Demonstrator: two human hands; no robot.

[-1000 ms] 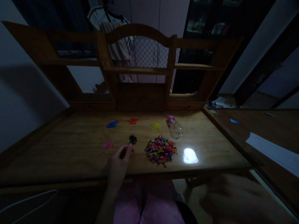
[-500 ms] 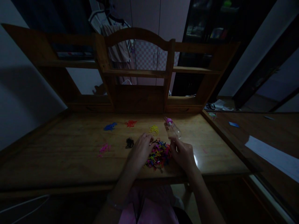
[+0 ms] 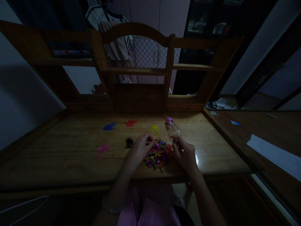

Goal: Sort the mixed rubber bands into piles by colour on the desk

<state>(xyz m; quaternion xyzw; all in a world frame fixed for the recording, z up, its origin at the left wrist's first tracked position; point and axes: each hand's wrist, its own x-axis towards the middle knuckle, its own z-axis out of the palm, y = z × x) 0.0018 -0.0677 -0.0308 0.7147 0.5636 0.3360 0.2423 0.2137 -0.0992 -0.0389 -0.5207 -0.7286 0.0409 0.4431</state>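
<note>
A mixed heap of small, thin coloured pieces (image 3: 162,153), perhaps rubber bands or clips, lies on the wooden desk between my hands. My left hand (image 3: 141,147) is at the heap's upper left edge, fingers curled and thumb close to the fingertips. Over the heap's right side, my right hand (image 3: 185,154) has thumb and index finger pinched together. What either pinch holds is too small and dark to tell. Sorted by colour, small piles lie around: black (image 3: 129,142) beside my left hand, yellow (image 3: 154,129) beyond it, red (image 3: 131,123), blue (image 3: 109,126) and pink (image 3: 103,149) farther left.
A clear bottle with a pink cap (image 3: 173,128) lies just beyond my right hand. Wooden shelving (image 3: 138,99) stands along the desk's back edge. On the right, a lower surface carries a white sheet (image 3: 274,155) and a small blue card (image 3: 235,123).
My left hand has shifted slightly left, and a dark strand seen by its fingertips no longer shows there. My right hand stays pinched at the heap's right side. The view has tilted slightly.
</note>
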